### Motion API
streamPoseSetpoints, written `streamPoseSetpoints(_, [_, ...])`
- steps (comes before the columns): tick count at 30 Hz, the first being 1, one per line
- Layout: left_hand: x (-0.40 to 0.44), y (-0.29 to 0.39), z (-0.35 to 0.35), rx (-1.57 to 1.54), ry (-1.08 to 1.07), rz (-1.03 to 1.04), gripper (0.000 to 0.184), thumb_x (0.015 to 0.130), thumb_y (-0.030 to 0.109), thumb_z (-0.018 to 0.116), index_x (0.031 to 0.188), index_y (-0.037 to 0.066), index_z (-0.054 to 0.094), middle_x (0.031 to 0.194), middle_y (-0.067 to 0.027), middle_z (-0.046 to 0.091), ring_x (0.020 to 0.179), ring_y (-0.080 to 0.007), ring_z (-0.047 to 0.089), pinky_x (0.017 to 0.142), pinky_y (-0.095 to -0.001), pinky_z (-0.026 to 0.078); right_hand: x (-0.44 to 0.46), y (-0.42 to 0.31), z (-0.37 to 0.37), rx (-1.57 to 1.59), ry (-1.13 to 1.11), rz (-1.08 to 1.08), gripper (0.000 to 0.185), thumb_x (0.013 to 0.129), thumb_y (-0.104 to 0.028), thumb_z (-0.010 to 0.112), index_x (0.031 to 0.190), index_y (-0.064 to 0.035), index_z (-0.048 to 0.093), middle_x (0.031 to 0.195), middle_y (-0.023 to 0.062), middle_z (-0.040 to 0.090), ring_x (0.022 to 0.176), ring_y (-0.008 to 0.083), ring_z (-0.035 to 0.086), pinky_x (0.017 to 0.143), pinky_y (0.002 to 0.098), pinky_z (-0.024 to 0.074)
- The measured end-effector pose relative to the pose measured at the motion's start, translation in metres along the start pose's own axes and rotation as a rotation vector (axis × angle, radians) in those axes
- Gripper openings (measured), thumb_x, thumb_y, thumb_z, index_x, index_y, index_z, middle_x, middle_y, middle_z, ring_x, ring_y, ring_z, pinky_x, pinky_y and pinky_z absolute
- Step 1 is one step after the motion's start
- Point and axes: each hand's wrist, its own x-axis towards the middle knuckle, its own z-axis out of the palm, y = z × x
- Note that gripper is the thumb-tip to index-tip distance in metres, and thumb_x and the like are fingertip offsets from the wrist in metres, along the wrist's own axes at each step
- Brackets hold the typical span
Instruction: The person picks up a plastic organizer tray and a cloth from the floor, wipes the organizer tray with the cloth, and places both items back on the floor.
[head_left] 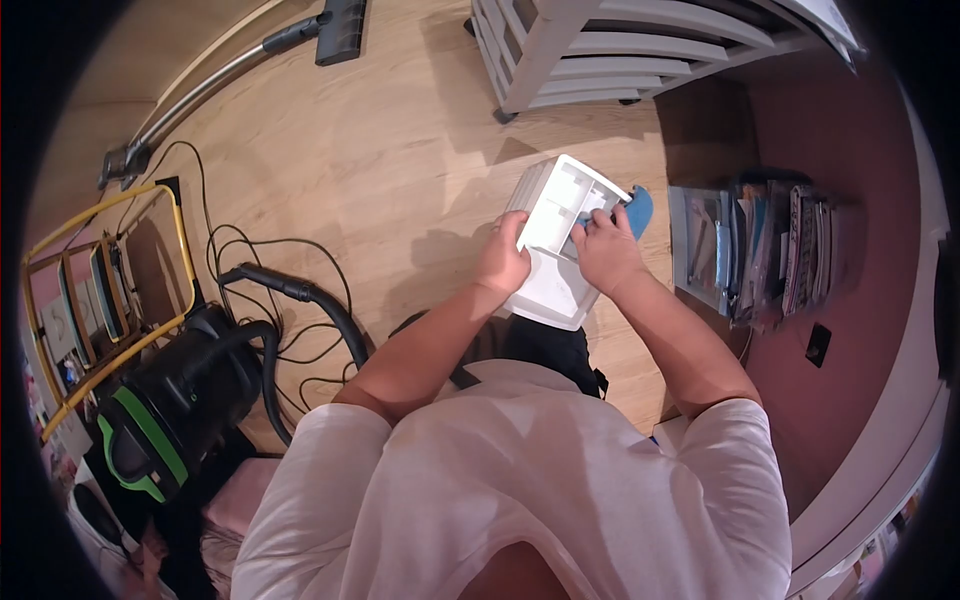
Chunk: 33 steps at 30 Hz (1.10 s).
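Note:
A white plastic bin with inner dividers is held in front of me, above the floor and tilted. My left hand is closed on its left side wall, thumb over the rim. My right hand reaches over the right side, its fingers bent down into a compartment. Under and beside those fingers shows a blue cloth, part of it hanging past the bin's right edge. The right fingertips are partly hidden by the hand and the cloth.
A black and green vacuum cleaner with its hose and loose cord lies on the left. The vacuum's floor head is at the top. A white slatted rack on wheels stands ahead. Files and folders stand at the right wall.

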Motion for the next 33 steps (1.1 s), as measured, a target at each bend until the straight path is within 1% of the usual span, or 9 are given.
streamPoseSetpoints(8, [-0.002, 0.013, -0.007, 0.041, -0.029, -0.046, 0.041, 0.074, -0.005, 0.053, 0.115, 0.001, 0.045, 0.110, -0.0221, 0.052, 0.102, -0.0365, 0.053, 0.089, -0.0369, 0.042, -0.014, -0.014, 0.012, 0.353, 0.025, 0.092, 0.026, 0.083, -0.010, 0.036, 0.103, -0.0041, 0.051, 0.101, 0.0135, 0.061, 0.111, 0.0212, 0.047, 0.102, 0.0499, 0.0171])
streamPoseSetpoints(14, [-0.001, 0.010, -0.005, 0.045, -0.062, 0.034, 0.037, 0.073, -0.006, 0.052, 0.109, 0.000, 0.049, 0.109, -0.0212, 0.053, 0.103, -0.0372, 0.051, 0.090, -0.0375, 0.041, -0.005, 0.000, 0.022, 0.471, -0.096, 0.146, 0.028, 0.080, -0.015, 0.044, 0.105, -0.0042, 0.048, 0.105, 0.0143, 0.061, 0.112, 0.0250, 0.048, 0.100, 0.0541, 0.0173])
streamPoseSetpoints(17, [0.000, 0.005, -0.001, 0.120, -0.009, 0.147, 0.035, 0.072, -0.005, 0.051, 0.107, 0.001, 0.050, 0.110, -0.0209, 0.053, 0.103, -0.0378, 0.051, 0.089, -0.0385, 0.041, 0.001, 0.017, 0.038, 0.635, -0.063, 0.124, 0.033, 0.079, -0.019, 0.050, 0.109, -0.0059, 0.046, 0.101, 0.0164, 0.062, 0.100, 0.0307, 0.056, 0.095, 0.0519, 0.0302])
streamPoseSetpoints(20, [0.003, 0.006, -0.006, 0.309, -0.089, 0.138, 0.037, 0.069, -0.001, 0.053, 0.105, 0.006, 0.051, 0.119, -0.0133, 0.051, 0.103, -0.0362, 0.050, 0.088, -0.0441, 0.039, -0.022, 0.036, 0.014, 1.252, -0.118, 0.393, 0.032, 0.080, -0.021, 0.051, 0.109, -0.0083, 0.044, 0.093, 0.0157, 0.062, 0.083, 0.0297, 0.061, 0.080, 0.0413, 0.0445])
streamPoseSetpoints(22, [0.000, 0.012, -0.009, 0.408, -0.095, 0.155, 0.033, 0.072, 0.000, 0.053, 0.105, 0.004, 0.051, 0.119, -0.0165, 0.050, 0.103, -0.0378, 0.050, 0.088, -0.0436, 0.041, -0.045, 0.055, 0.023, 1.500, 0.177, 0.504, 0.032, 0.081, -0.019, 0.054, 0.109, -0.0096, 0.042, 0.089, 0.0148, 0.061, 0.076, 0.0233, 0.060, 0.065, 0.0321, 0.0478])
streamPoseSetpoints(25, [0.000, 0.012, -0.008, 0.413, -0.095, 0.178, 0.033, 0.073, 0.001, 0.053, 0.106, 0.004, 0.050, 0.120, -0.0173, 0.049, 0.103, -0.0388, 0.050, 0.087, -0.0444, 0.041, -0.067, 0.055, 0.025, 1.296, 0.298, 0.445, 0.035, 0.081, -0.015, 0.056, 0.113, -0.0088, 0.042, 0.087, 0.0125, 0.060, 0.075, 0.0180, 0.057, 0.067, 0.0304, 0.0473])
streamPoseSetpoints(26, [-0.001, 0.011, -0.008, 0.392, -0.092, 0.182, 0.033, 0.073, 0.001, 0.053, 0.106, 0.004, 0.049, 0.120, -0.0169, 0.048, 0.103, -0.0389, 0.050, 0.086, -0.0449, 0.041, -0.066, 0.043, 0.022, 1.287, 0.308, 0.429, 0.031, 0.080, -0.013, 0.059, 0.110, -0.0088, 0.051, 0.088, 0.0124, 0.061, 0.080, 0.0223, 0.059, 0.071, 0.0328, 0.0482])
streamPoseSetpoints(29, [0.003, 0.021, -0.015, 0.415, -0.178, 0.109, 0.037, 0.074, 0.001, 0.053, 0.110, 0.005, 0.047, 0.118, -0.0171, 0.049, 0.102, -0.0392, 0.050, 0.085, -0.0453, 0.041, -0.044, 0.015, 0.024, 0.866, 0.411, 0.128, 0.023, 0.076, -0.012, 0.062, 0.099, -0.0088, 0.061, 0.090, 0.0091, 0.062, 0.085, 0.0249, 0.058, 0.075, 0.0342, 0.0470])
streamPoseSetpoints(33, [0.000, 0.014, -0.013, 0.374, -0.163, 0.142, 0.039, 0.074, 0.001, 0.052, 0.112, 0.005, 0.045, 0.114, -0.0178, 0.050, 0.100, -0.0393, 0.050, 0.085, -0.0453, 0.041, -0.014, -0.005, 0.034, 0.563, 0.378, 0.240, 0.015, 0.071, -0.015, 0.065, 0.085, -0.0110, 0.067, 0.091, 0.0051, 0.063, 0.090, 0.0222, 0.055, 0.079, 0.0375, 0.0400])
